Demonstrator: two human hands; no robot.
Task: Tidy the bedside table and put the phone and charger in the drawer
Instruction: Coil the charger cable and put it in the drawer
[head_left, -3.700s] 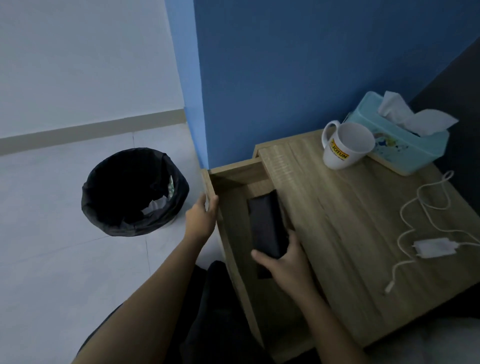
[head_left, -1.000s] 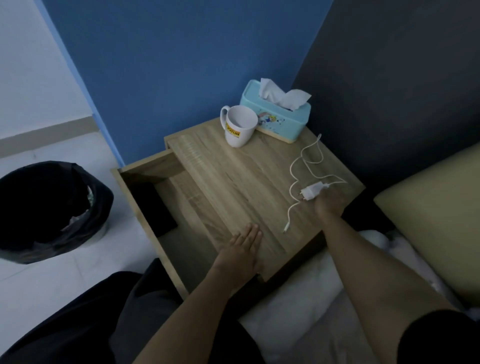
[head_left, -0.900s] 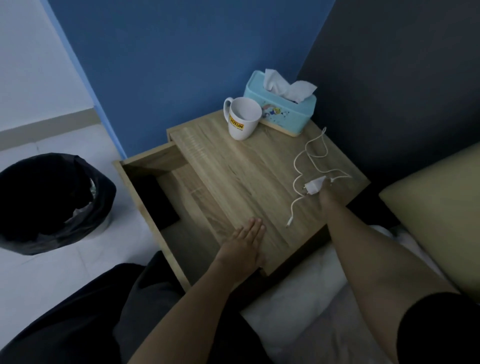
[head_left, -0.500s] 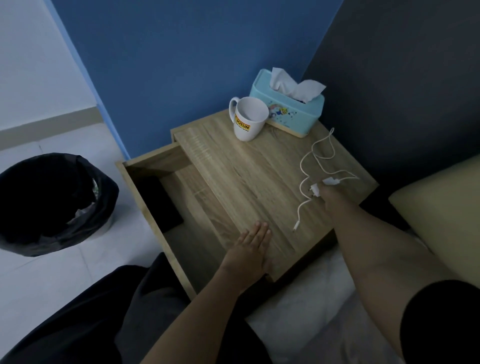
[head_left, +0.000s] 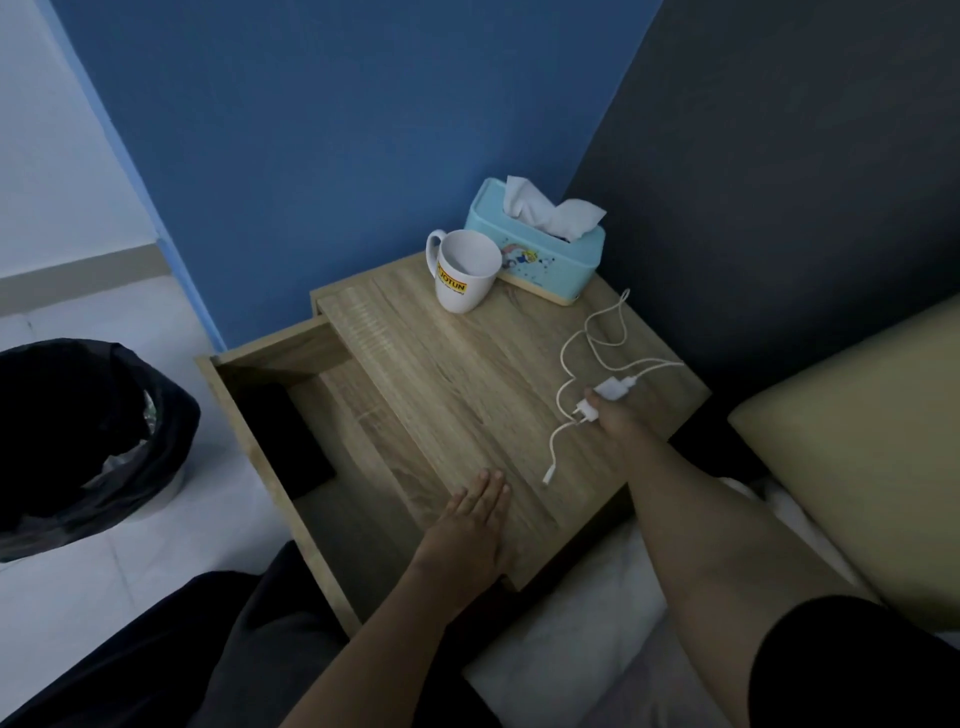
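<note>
The wooden bedside table stands against the blue wall with its drawer pulled out to the left. A black phone lies flat inside the drawer. The white charger with its looping cable is at the table's right edge. My right hand is closed on the charger's plug, lifting it slightly. My left hand lies flat, fingers together, on the table's front edge.
A white mug and a teal tissue box stand at the back of the table. A black-lined bin sits on the floor to the left. A beige pillow and white bedding lie to the right.
The phone went into the drawer and my right hand left it. My right hand then reached the charger and has closed on its plug, tilting it up; my left hand moved to the table's front.
</note>
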